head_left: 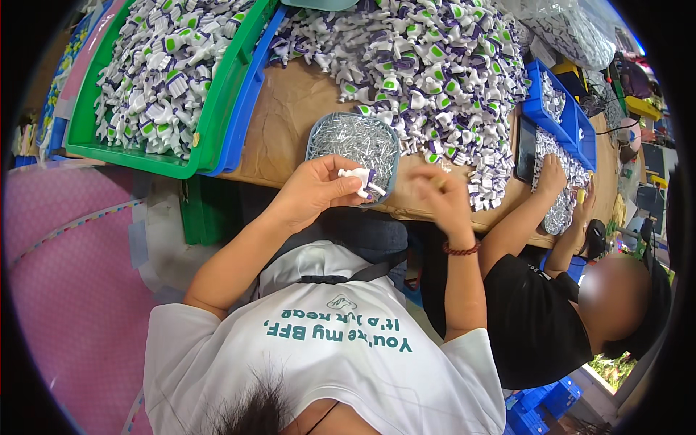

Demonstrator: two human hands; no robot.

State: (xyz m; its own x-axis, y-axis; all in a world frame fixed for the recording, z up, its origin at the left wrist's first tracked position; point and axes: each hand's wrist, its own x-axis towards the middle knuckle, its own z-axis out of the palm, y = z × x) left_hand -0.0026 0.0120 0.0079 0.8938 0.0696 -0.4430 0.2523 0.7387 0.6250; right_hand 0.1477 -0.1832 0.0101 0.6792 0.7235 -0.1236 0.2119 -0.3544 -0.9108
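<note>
Between the thumb and fingers of my left hand (319,190) is a small white toy figure part (360,176) with purple trim. It is held over the near edge of a grey-blue tub (312,136) full of small silvery metal pins or screws. To the right of that tub, my right hand (444,201) hangs near the table edge, smeared by motion. Its fingers look bent, and whether they hold anything does not show. Beyond both hands spreads a big heap of white, purple and green figure parts (435,80).
A green tray (196,156) piled with similar parts stands at the left, against a blue tray (233,138). On the right, a co-worker's hands (552,180) work beside blue bins (540,109) and a dark flat device (525,148). Brown paper (283,109) covers the table.
</note>
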